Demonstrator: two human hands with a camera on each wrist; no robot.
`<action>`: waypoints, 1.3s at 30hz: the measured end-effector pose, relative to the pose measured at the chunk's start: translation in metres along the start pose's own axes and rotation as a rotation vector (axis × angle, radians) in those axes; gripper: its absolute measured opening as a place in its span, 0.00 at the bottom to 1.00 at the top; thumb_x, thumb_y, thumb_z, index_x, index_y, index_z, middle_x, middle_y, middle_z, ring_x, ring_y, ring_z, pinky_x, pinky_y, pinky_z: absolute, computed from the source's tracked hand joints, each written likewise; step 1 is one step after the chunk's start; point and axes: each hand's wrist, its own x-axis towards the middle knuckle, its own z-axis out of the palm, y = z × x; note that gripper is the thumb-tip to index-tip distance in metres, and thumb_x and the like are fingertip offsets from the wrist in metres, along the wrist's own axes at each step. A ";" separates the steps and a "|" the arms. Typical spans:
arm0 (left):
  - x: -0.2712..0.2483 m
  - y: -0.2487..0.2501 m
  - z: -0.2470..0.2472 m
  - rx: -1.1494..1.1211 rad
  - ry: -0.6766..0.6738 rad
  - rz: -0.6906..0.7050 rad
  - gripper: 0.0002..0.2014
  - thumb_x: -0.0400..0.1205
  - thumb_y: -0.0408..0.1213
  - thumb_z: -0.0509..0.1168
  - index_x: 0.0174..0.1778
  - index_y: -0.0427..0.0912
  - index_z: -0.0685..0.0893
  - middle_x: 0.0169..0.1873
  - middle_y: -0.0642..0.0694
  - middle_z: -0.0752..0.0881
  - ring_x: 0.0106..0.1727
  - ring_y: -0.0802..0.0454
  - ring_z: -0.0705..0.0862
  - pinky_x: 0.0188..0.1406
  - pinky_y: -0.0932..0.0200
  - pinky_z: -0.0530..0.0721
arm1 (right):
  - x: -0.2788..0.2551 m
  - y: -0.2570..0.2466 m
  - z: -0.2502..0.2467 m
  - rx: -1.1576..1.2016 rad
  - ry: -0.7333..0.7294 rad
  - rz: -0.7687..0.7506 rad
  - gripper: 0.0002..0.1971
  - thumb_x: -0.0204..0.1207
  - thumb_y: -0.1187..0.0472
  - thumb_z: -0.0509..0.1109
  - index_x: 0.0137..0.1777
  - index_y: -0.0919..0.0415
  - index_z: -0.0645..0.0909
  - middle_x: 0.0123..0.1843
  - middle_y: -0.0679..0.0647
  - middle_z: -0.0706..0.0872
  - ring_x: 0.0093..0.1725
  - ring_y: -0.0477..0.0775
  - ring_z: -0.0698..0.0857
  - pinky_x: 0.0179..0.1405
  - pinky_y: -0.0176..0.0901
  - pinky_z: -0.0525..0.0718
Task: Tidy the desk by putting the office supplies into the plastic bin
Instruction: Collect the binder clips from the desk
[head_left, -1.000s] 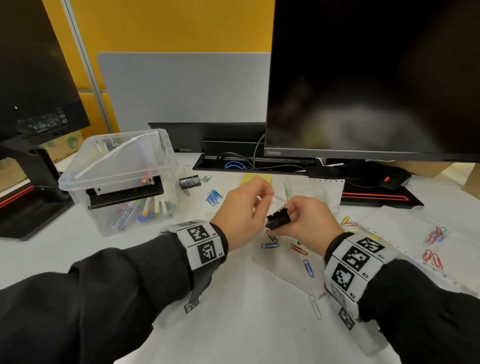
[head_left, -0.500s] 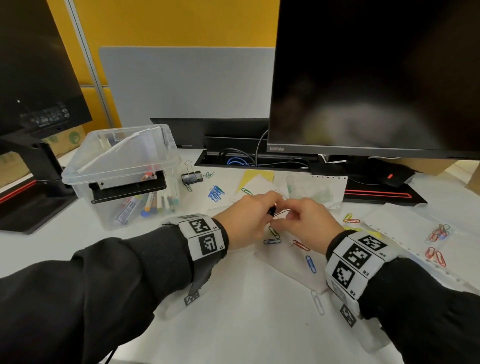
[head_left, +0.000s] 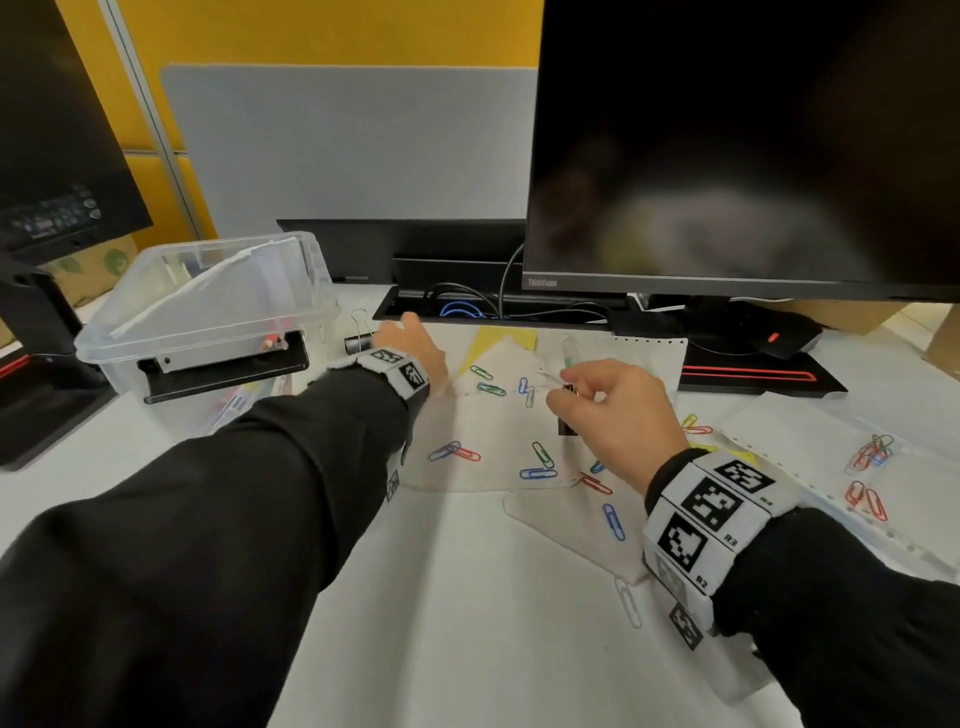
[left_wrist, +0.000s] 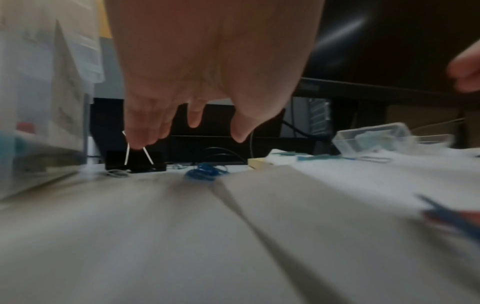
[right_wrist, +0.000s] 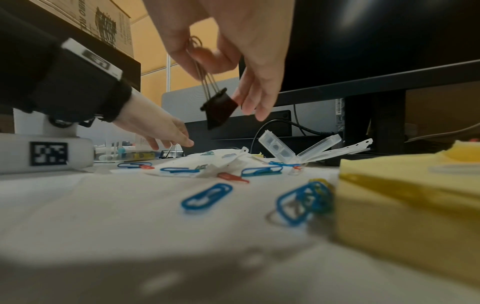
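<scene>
A small black binder clip (right_wrist: 221, 109) is hanging above the paper-covered desk, its wire handles pinched by the right hand (head_left: 615, 410). The left hand (head_left: 415, 348), fingers relaxed and spread, is touching the wire loop of a second black binder clip (left_wrist: 135, 161) standing just beside the clear plastic bin (head_left: 208, 317). Coloured paper clips (head_left: 535, 465) are lying scattered between the hands.

The plastic bin (head_left: 208, 317) at the left of the frame is clear, glossy plastic with a matt black latch (head_left: 228, 366). The binder clip (right_wrist: 221, 109) hanging at the upper middle of the right wrist view has a matt black body and thin bare-metal wire handles. The paper clips (right_wrist: 207, 196) have smooth coloured coatings. White paper sheets (head_left: 493, 441) with punched edges look matt, as does the yellow sticky-note pad (right_wrist: 415, 189). The monitor (head_left: 743, 145) screen is dark and glossy.
</scene>
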 end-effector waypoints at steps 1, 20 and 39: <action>0.004 -0.001 -0.001 0.002 0.008 -0.047 0.26 0.83 0.47 0.59 0.72 0.36 0.63 0.69 0.33 0.71 0.69 0.36 0.74 0.64 0.47 0.74 | -0.001 0.000 0.000 0.029 0.006 0.009 0.19 0.72 0.63 0.69 0.22 0.67 0.70 0.52 0.64 0.88 0.52 0.47 0.81 0.39 0.28 0.71; 0.054 -0.027 -0.008 0.088 -0.006 -0.022 0.17 0.80 0.39 0.65 0.59 0.31 0.80 0.59 0.33 0.83 0.59 0.36 0.82 0.56 0.50 0.80 | 0.001 -0.001 0.002 0.019 0.021 0.001 0.17 0.71 0.63 0.66 0.26 0.57 0.62 0.25 0.50 0.67 0.27 0.53 0.70 0.28 0.44 0.77; -0.084 0.004 -0.011 -0.788 0.032 0.688 0.11 0.84 0.30 0.55 0.53 0.52 0.74 0.36 0.52 0.75 0.41 0.52 0.78 0.49 0.53 0.81 | -0.007 -0.006 0.003 0.225 -0.400 0.020 0.36 0.71 0.55 0.75 0.77 0.45 0.63 0.66 0.39 0.75 0.14 0.36 0.76 0.19 0.36 0.75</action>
